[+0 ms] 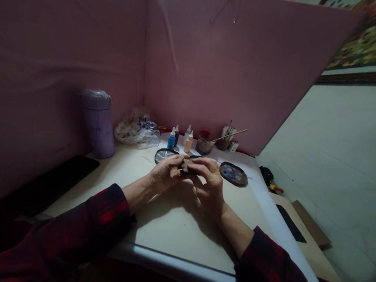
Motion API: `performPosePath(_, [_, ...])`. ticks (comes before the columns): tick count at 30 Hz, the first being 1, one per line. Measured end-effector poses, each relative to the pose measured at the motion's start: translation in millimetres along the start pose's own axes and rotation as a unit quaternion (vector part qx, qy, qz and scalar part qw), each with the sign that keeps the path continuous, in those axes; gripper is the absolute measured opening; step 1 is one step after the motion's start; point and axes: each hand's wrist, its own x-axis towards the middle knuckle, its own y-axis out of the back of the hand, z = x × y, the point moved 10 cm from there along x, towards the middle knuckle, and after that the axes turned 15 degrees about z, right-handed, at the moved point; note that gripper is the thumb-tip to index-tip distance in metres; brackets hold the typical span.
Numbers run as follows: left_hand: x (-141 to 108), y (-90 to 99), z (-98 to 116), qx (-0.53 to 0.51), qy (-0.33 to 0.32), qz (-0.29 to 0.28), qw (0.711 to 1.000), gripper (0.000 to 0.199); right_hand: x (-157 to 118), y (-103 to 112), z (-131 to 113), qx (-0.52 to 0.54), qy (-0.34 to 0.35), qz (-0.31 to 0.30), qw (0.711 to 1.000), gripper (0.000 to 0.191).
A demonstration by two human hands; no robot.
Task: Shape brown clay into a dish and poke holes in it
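Above the middle of the table, my left hand (166, 173) and my right hand (209, 183) meet around a small brown piece (186, 165). Fingers of both hands are closed on it and cover much of it, so its exact kind is unclear. A light tip shows by the left fingers, too small to name. Just beyond the left hand lies a dark-rimmed oval dish (164, 155) with a bluish inside. To the right of the right hand sits a similar dish (234, 174) with blue patches.
Small dropper bottles, one blue (171, 140) and one peach (188, 143), stand behind the hands. Near them are a water pot (205, 145) with a brush across it and a holder (225, 140). Crumpled plastic (137, 131) and a purple flask (98, 125) stand left.
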Motion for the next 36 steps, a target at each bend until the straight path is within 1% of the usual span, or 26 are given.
performPosePath(2, [-0.3,4.2,10.6,0.005,-0.03,0.027,0.999,0.035,-0.5,-0.5,6.5,-0.015,-0.013,0.009,1.0,0.035])
performPosePath(4, [-1.9,7.2,17.9,0.017,-0.05,0.053,0.997,0.047,-0.8,-0.9,16.5,-0.026,-0.043,0.019,0.999,0.041])
performPosePath(6, [-3.8,8.9,22.1,0.028,-0.061,0.074,0.995,0.054,-1.6,-3.1,24.1,-0.024,-0.069,0.015,0.997,0.039])
performPosePath(8, [-4.8,9.8,23.9,0.031,-0.066,0.087,0.994,0.056,-2.1,-5.5,26.6,-0.016,-0.077,0.003,0.997,0.034])
performPosePath(10, [-4.4,10.2,24.7,0.028,-0.069,0.088,0.993,0.052,-2.1,-7.4,24.1,-0.009,-0.063,-0.012,0.998,0.033])
performPosePath(13, [-2.3,7.5,24.7,0.045,-0.074,0.064,0.994,0.035,-2.6,-9.7,17.8,-0.011,-0.016,-0.033,0.999,0.034])
performPosePath(15, [-0.8,6.1,24.7,0.064,-0.084,0.048,0.993,0.028,-4.0,-10.8,16.9,-0.024,0.011,-0.043,0.999,0.034])
performPosePath(18, [1.3,8.4,26.9,0.079,-0.109,0.054,0.989,0.03,-6.8,-12.0,18.5,-0.042,0.035,-0.048,0.997,0.031])
performPosePath(21, [2.8,12.4,30.4,0.079,-0.134,0.075,0.985,0.036,-8.7,-11.9,17.5,-0.047,0.049,-0.051,0.996,0.025])
performPosePath(23, [3.7,13.9,30.9,0.082,-0.139,0.083,0.983,0.04,-8.8,-10.8,14.6,-0.055,0.054,-0.051,0.996,0.019])
performPosePath(26, [5.1,14.2,27.6,0.104,-0.13,0.084,0.982,0.045,-7.9,-8.7,9.3,-0.079,0.051,-0.049,0.994,0.011])
performPosePath(28, [5.4,13.2,25.1,0.132,-0.129,0.077,0.98,0.048,-7.2,-7.5,8.8,-0.083,0.029,-0.044,0.995,0.011])
performPosePath(29, [5.2,11.7,23.8,0.148,-0.131,0.067,0.978,0.049,-6.7,-6.4,10.8,-0.079,0.008,-0.037,0.996,0.013])
performPosePath(32, [2.9,4.6,18.2,0.179,-0.127,0.025,0.975,0.046,-5.8,-2.0,25.2,-0.068,-0.081,-0.006,0.994,0.021])
performPosePath(36, [-3.1,-5.8,9.7,0.154,-0.081,-0.028,0.984,0.045,-8.1,1.4,53.8,-0.042,-0.213,0.02,0.976,0.029])
